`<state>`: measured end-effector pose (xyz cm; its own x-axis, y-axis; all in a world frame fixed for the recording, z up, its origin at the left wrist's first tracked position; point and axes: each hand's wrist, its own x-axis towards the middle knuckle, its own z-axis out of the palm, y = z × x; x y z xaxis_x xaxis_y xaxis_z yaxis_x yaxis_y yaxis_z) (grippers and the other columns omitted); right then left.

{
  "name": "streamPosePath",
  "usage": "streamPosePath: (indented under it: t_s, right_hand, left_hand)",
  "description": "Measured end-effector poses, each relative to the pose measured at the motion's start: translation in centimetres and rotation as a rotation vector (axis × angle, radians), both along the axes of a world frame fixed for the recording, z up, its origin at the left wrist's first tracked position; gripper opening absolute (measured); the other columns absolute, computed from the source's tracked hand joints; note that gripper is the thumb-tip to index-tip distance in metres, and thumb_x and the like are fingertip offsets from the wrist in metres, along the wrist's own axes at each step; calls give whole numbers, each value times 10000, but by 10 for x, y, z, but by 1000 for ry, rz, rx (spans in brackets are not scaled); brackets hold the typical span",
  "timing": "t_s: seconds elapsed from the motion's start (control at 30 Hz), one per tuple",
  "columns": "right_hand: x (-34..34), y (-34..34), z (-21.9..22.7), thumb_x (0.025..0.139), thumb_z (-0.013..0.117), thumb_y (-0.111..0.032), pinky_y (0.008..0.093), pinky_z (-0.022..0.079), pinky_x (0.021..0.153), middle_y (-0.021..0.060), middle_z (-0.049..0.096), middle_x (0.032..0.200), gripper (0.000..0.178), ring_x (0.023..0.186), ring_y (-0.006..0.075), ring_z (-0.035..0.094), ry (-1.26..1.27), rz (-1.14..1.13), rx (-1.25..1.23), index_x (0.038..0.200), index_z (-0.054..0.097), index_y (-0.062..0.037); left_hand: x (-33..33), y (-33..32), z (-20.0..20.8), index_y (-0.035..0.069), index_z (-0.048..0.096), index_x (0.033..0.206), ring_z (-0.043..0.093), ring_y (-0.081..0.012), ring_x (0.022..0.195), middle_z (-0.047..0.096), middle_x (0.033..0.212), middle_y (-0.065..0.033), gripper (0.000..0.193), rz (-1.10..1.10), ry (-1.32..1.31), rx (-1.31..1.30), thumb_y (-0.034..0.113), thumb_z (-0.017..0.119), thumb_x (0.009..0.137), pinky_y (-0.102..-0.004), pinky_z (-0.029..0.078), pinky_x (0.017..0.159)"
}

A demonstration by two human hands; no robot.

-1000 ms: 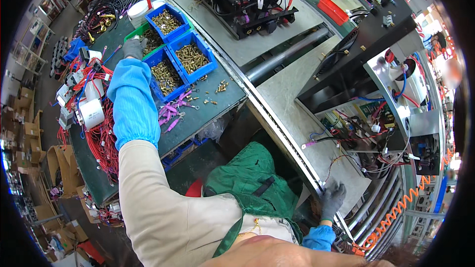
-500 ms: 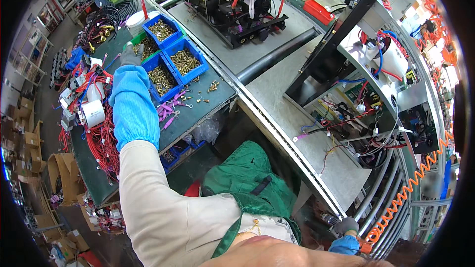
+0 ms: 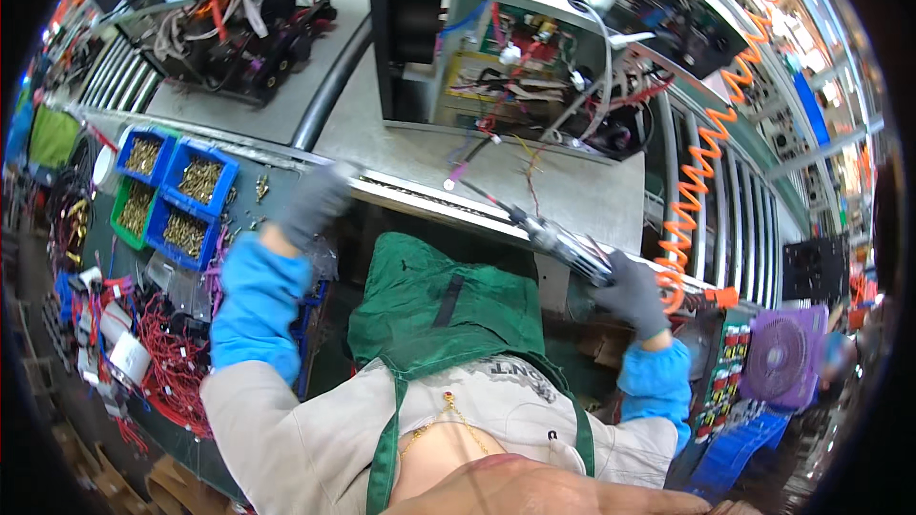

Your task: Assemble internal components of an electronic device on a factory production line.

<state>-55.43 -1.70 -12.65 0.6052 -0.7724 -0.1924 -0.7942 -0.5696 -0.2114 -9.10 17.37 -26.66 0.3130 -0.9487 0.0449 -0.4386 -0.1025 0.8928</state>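
Observation:
My right hand, in a grey glove, is closed around an air screwdriver. Its long thin bit points up and left over the bench edge, towards a purple cable lug on a wire hanging from the open machine unit. An orange coiled hose runs close by that hand. My left hand, gloved in grey too, hovers by the metal edge, right of the blue screw bins. Motion smears its fingers, so I cannot see whether anything is between them.
A green bin of screws stands among the blue ones on the side table. Red wire bundles and white parts lie nearer. Another machine unit stands at the far left. Rollers and a purple fan are on the right.
My left hand has come out of the green bin and moved right to the bench edge. My right hand has brought the screwdriver up in front of the machine unit. The view has turned right.

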Motion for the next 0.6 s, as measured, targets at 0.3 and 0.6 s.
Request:
streamPosePath:
  t_s: [0.3, 0.6]
  right_hand:
    - [30, 52, -50, 686, 711, -256, 359, 495, 566, 100, 618, 824, 604, 792, 218, 624, -592, 96, 712, 1213, 483, -70]
    - [31, 41, -102, 628, 751, -396, 303, 517, 497, 129, 592, 850, 885, 616, 206, 611, -1229, -128, 1666, 1343, 334, -81]
  left_hand:
    - [-194, -118, 35, 22, 661, 916, 544, -104, 591, 614, 727, -15, 354, 12, 987, 73, 355, 544, 904, -248, 440, 561]
    - [-196, -155, 20, 92, 607, 875, 537, -90, 669, 572, 749, 11, 185, -125, 1472, 3, 275, 633, 864, -213, 417, 564]
